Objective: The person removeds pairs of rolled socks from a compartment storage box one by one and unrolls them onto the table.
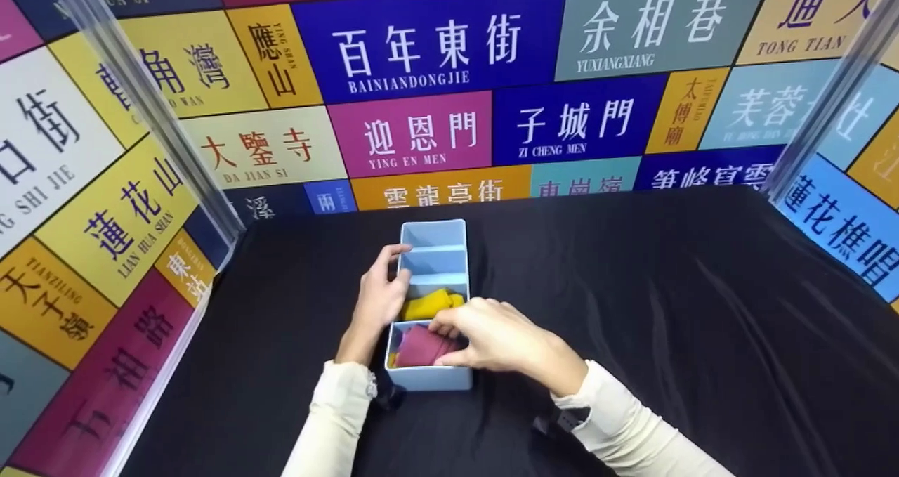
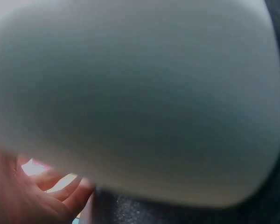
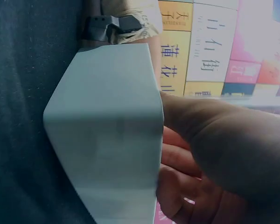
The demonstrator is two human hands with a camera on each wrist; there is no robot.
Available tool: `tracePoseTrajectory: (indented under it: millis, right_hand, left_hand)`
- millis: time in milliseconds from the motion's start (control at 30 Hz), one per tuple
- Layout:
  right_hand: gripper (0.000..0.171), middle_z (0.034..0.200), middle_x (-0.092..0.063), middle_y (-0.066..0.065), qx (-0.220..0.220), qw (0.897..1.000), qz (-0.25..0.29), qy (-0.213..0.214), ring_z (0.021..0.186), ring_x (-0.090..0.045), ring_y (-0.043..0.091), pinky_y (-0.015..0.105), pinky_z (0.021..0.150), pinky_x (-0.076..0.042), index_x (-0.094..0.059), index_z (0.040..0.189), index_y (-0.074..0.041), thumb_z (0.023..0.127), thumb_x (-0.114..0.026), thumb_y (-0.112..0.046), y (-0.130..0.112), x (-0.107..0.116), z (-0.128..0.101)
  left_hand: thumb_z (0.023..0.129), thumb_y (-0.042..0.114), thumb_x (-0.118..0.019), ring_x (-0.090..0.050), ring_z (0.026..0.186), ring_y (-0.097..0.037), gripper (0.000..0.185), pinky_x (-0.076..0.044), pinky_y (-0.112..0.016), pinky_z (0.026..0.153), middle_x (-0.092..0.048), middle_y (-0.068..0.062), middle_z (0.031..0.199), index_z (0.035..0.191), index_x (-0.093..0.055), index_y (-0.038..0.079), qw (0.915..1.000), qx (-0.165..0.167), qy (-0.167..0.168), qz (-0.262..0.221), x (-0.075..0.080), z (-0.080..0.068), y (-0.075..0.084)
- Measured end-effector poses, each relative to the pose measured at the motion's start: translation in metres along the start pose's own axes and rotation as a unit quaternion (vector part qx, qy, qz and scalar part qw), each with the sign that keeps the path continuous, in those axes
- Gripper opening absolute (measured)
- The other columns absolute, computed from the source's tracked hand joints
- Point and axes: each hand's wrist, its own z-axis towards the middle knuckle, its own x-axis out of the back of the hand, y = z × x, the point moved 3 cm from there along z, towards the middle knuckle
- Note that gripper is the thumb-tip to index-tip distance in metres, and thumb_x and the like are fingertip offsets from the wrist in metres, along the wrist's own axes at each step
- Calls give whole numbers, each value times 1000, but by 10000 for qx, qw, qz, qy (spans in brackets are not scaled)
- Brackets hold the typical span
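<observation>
Under right-hand grip (image 1: 491, 336), magenta cloth (image 1: 420, 347)

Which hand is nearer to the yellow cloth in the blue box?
Left. The left hand rests on the box's left wall right beside the yellow cloth; the right hand reaches into the nearer compartment, fingers on the magenta cloth.
</observation>
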Motion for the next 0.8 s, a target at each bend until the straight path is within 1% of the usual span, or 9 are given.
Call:
tracePoseTrajectory:
  millis: [100, 233, 300, 367, 433, 533, 633, 800]
  right_hand:
    - [39, 100, -83, -8, 0, 9994, -249, -229, 90, -76, 9, 34, 76, -62, -82, 118, -22, 87, -91, -44, -4, 2, 5]
    - [30, 90, -75, -4, 105, 9957, -541, -744, 79, -67, 15, 36, 68, -56, -79, 112, -22, 88, -91, -33, -10, 3, 10]
    - [27, 85, -70, -3, 110, 9931, -634, -978, 76, -61, 18, 38, 64, -52, -77, 110, -22, 87, -91, -27, -12, 4, 13]
    - [27, 83, -68, -5, 50, 9913, -693, -1116, 76, -60, 17, 38, 64, -51, -77, 110, -23, 86, -90, -24, -13, 3, 15]
    - [26, 79, -66, -7, 20, 9910, -762, -1103, 75, -60, 17, 39, 63, -51, -78, 107, -24, 84, -90, -23, -13, 3, 17]
    - [18, 74, -63, -8, 119, 9908, -938, -965, 70, -59, 18, 39, 59, -49, -78, 97, -25, 83, -89, -26, -12, 3, 18]
    - [17, 72, -59, -8, 265, 9904, -1064, -846, 66, -58, 18, 38, 57, -47, -74, 91, -25, 84, -88, -32, -9, 3, 18]
    - [23, 74, -58, -7, 397, 9899, -1003, -923, 67, -58, 17, 38, 57, -47, -69, 97, -22, 89, -86, -35, -7, 3, 14]
  left_hand:
    - [100, 11, -63, -68, 125, -32, 42, -50, -53, 110, -74, -10, 136, 140, -67, 23, 10000, -37, 5, -26, 0, -1, 1]
    - [99, 12, -63, -68, 125, -32, 42, -50, -53, 110, -74, -9, 137, 139, -68, 24, 10000, -22, 35, -47, 1, -2, 0]
    - [100, 12, -63, -68, 124, -32, 42, -50, -53, 109, -74, -9, 137, 139, -67, 25, 10000, -21, 25, -55, 1, -3, 0]
    - [99, 12, -63, -68, 123, -32, 42, -50, -53, 109, -74, -9, 137, 140, -67, 25, 10000, -24, 10, -49, 1, -3, -1]
    - [99, 12, -63, -68, 121, -32, 42, -50, -53, 108, -74, -8, 136, 139, -67, 25, 10000, -26, 15, -30, 1, -3, -2]
    - [99, 12, -62, -68, 121, -32, 43, -50, -53, 108, -74, -8, 136, 140, -67, 24, 10000, -27, 20, 26, 0, -3, -2]
    - [99, 11, -60, -67, 126, -32, 43, -50, -52, 111, -73, -9, 138, 141, -66, 21, 10000, -70, -8, 59, 0, -2, 0]
    - [99, 9, -58, -66, 134, -31, 44, -49, -52, 114, -73, -8, 141, 142, -66, 19, 9999, -128, -16, 92, -1, -2, 1]
